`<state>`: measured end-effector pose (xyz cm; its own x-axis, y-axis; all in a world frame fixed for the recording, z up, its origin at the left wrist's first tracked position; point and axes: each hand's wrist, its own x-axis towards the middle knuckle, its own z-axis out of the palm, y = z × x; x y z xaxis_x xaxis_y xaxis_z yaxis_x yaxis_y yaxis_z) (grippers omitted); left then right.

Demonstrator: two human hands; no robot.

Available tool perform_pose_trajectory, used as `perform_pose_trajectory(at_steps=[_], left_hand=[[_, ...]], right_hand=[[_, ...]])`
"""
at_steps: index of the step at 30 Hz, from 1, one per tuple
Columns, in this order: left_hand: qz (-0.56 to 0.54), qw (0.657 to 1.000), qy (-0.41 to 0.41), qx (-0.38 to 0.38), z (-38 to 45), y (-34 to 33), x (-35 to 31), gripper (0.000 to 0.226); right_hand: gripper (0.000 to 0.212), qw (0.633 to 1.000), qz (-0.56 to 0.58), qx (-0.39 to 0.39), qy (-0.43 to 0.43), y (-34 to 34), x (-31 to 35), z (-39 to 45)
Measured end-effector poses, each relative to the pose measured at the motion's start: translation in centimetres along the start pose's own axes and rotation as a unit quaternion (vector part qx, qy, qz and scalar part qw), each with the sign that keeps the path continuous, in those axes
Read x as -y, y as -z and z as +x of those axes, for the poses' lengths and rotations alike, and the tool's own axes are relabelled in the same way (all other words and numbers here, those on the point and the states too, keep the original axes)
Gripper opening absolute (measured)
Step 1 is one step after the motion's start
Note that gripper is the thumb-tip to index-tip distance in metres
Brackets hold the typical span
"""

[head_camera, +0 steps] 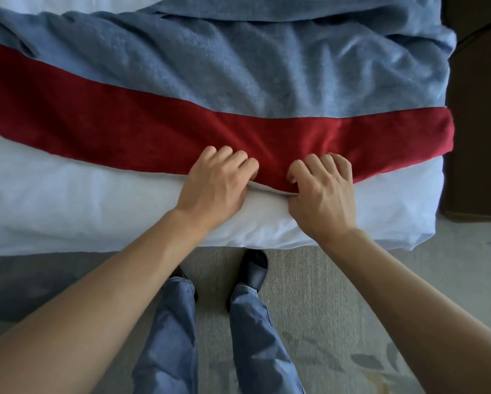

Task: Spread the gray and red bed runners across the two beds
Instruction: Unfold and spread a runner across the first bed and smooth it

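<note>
Head view: the bed runner (181, 118), plush and nappy, lies across the smooth white bed (68, 200), its red band near, its rumpled gray part far; the left hand (218, 180) and right hand (321, 189), fingers curled knuckles-up, pinch the red near hem, just beside each other.

Wrinkled gray-and-red bed runner (210, 109) spans white bed (68, 200).
</note>
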<state>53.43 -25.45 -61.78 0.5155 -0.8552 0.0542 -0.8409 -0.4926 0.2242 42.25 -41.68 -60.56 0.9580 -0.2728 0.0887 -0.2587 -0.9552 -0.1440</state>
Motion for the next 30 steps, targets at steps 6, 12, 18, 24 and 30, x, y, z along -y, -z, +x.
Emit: perform_pose_trajectory(at_steps=[6, 12, 18, 24, 30], left_hand=[[0.001, 1.0, -0.004, -0.027, -3.2, 0.0, -0.1, 0.009], [0.031, 0.997, 0.052, -0.039, -5.0, 1.1, 6.8, 0.011], [0.049, 0.998, -0.01, -0.03, -7.5, 2.0, 10.3, 0.011], [0.1, 0.993, 0.031, -0.062, -9.8, 5.7, 21.0, 0.022], [0.116, 0.988, 0.07, -0.074, -13.5, 7.7, 29.1, 0.02]], right_hand=[[0.016, 0.998, 0.0, 0.007, 0.056, -0.8, 3.2, -0.3], [0.014, 0.999, -0.005, 0.0, 0.042, -1.2, 7.6, 0.9], [0.016, 0.999, -0.02, -0.009, 0.03, -2.7, 13.2, 1.0], [0.017, 1.0, -0.027, -0.012, -0.011, -2.7, 18.6, 2.9], [0.014, 0.996, 0.007, -0.051, 0.068, -6.1, 30.6, 10.2]])
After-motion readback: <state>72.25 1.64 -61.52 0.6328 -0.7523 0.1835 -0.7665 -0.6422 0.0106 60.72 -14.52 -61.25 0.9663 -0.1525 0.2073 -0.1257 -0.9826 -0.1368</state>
